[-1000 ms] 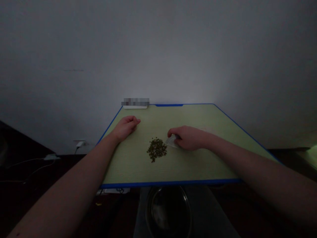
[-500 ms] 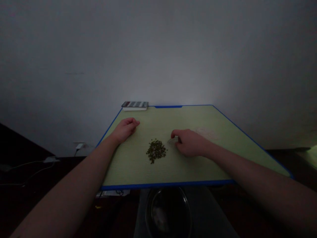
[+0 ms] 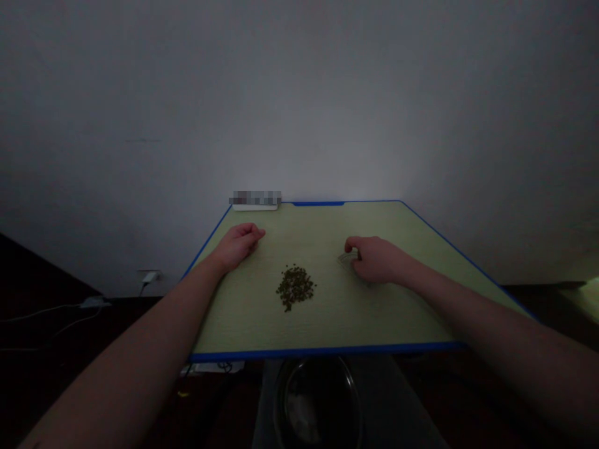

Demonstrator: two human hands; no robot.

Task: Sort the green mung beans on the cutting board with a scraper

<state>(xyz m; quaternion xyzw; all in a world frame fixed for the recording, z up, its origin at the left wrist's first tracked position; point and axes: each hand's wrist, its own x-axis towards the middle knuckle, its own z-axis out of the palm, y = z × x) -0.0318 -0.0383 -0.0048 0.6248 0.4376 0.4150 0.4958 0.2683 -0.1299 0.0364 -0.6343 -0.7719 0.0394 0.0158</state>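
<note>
Granules point(image 3: 296, 288), small and greenish-brown, lie in a loose, roughly round pile just below the frame's centre, down and left of the right hand point(image 3: 375, 259), which pinches a thin, clear, flat piece point(image 3: 345, 257) jutting left from its fingertips. The left hand point(image 3: 238, 246), curled with nothing visible in it, sits up and left of the pile; neither hand is clearly nearer.

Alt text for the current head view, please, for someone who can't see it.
A person's right hand holds a clear, thin item at a pale, blue-edged table, to the right of a loose pile of small greenish pieces. The left hand is curled, left of the pile.
</note>
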